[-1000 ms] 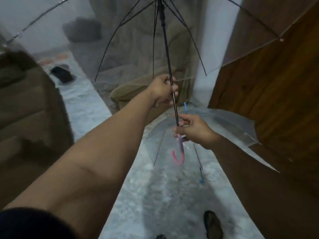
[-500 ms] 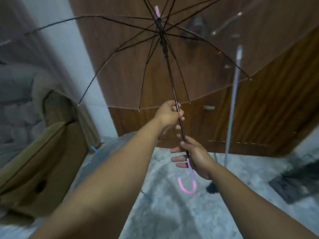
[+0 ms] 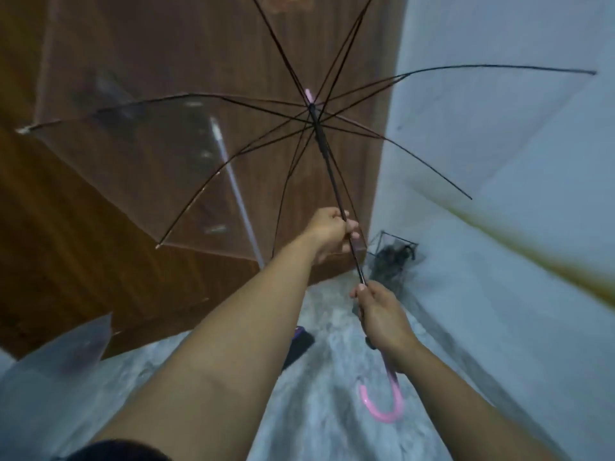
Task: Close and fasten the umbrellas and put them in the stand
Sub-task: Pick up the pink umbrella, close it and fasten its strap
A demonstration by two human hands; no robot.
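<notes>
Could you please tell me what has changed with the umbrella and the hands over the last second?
The right hand, whose fingers were spread half a second ago, now grips the pink handle. The wire stand by the wall has come into view. The left hand still holds the shaft, and the canopy remains open.

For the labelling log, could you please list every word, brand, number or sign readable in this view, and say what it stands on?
None can be read.
Clear plastic umbrella with black ribs and pink hooked handle, held by the left hand and right hand: no print shows.
Brown wooden door: no sign visible.
Black wire umbrella stand by the pale wall: blurred, no label discernible.
</notes>
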